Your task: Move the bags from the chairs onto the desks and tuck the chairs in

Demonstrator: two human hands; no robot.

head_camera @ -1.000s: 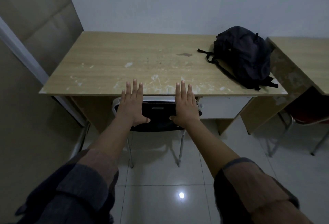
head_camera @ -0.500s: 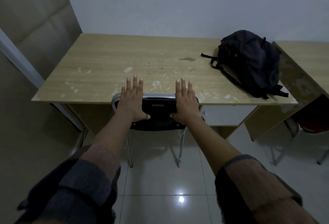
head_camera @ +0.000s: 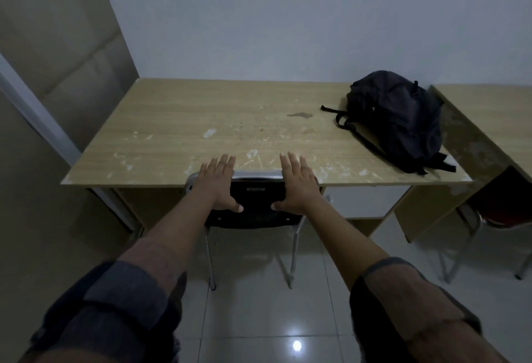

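Observation:
A black chair (head_camera: 254, 214) with a chrome frame stands pushed under the wooden desk (head_camera: 178, 132), its backrest at the desk's front edge. My left hand (head_camera: 216, 184) and my right hand (head_camera: 298, 187) lie flat on the backrest, fingers straight and pointing over the desk edge. A dark backpack (head_camera: 397, 117) lies on the desk's right end, its straps trailing toward the front.
A second wooden desk (head_camera: 495, 109) adjoins on the right, with a red-seated chair (head_camera: 502, 215) partly under it. A white wall runs behind the desks, a beige padded panel (head_camera: 57, 34) stands at the left, and glossy tiled floor (head_camera: 259, 313) lies below.
The chair has slid further under the desk with both hands pressing on its backrest. The view has pulled back and tilted up a little.

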